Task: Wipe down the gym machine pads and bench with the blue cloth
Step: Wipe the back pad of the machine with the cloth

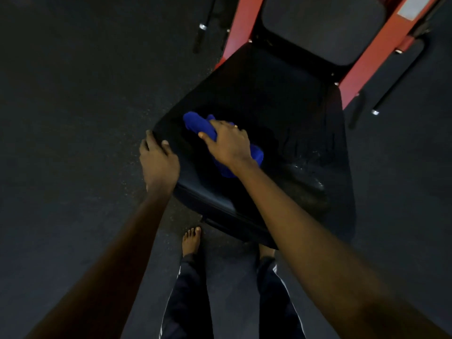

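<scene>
A black padded seat point(281, 113) of a gym machine fills the middle of the view. The bunched blue cloth point(195, 123) lies on the seat's left part. My right hand point(227, 143) grips the cloth and presses it onto the pad, covering its middle. At the seat's left corner, my left hand point(157, 162) curls its fingers over the edge. A second dark pad point(322, 28) sits behind the seat, between the red frame bars point(241, 30). Wet streaks shine on the seat's right front part point(303, 167).
Dark rubber floor point(73, 118) surrounds the machine. Black metal handles with silver ends stick out at the upper left point(201, 28) and at the right point(375, 111). My bare feet point(192, 241) and dark trousers stand just in front of the seat.
</scene>
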Available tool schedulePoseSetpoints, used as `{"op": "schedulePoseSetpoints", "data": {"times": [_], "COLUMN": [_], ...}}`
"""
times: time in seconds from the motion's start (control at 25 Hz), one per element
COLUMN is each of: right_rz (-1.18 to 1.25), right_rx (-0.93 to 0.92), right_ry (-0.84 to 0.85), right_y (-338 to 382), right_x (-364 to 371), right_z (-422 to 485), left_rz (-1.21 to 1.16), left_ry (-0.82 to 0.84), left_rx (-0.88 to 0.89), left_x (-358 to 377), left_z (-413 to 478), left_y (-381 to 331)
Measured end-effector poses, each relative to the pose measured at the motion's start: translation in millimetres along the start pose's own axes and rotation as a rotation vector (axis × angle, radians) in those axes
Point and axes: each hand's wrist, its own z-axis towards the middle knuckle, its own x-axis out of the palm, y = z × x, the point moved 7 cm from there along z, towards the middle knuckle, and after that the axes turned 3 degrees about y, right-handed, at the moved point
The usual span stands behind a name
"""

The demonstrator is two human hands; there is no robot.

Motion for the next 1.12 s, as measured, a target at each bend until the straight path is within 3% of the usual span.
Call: {"op": "schedulePoseSetpoints", "data": {"times": [0.2,0.28,0.4,0.52,0.64,0.72,0.8,0.88,1.0,1.12], "right_rz": [-0.042,-0.048,-0.033,-0.053,-0.065,-0.040,-0.022,-0.036,-0.026,0.009], "right_rx": [-0.171,-0.127,0.077,0.157,-0.024,-0.230,-0.323,-0.232,0.051,0.174], "right_ry": [0.015,0.026,0.017,-0.031,-0.060,-0.001,0.057,0.010,-0.021,-0.040], "right_y": [-34.0,-71.3,-126.8,-137.6,-99.9,-74.7,-80.9,-112.0,-171.6,-180.2], "right_x": [-9.6,-15.4,-24.1,-23.1,-21.9,-17.7,-16.2,-23.1,-32.8,-36.2], "right_z": [-145.9,-142.9,-87.3,-65.1,-114.9,-167.8,-177.5,-139.4,-70.6,-54.1], "left_rz": [0.039,0.039,0.071,0.084,0.072,0.074,0.079,0.089,0.111,0.167], "left_ry": [-0.149,-0.199,-0.251,-0.288,-0.321,-0.322,-0.315,-0.319,-0.310,-0.315], "left_rx": [-0.058,-0.074,-0.081,-0.063,-0.066,-0.061,-0.048,-0.039,-0.037,0.008], "left_x": [12.3,14.0,15.7,17.0,16.6,16.1,16.8,16.4,14.4,12.6], "left_z": [-49.9,-52.4,-50.1,-47.2,-44.8,-44.1,-44.0,-43.8,-46.3,-50.7], "left_y": [-4.9,-6.3,-6.7,-3.3,-1.9,-0.4,0.5,-0.4,-2.8,-8.2]}}
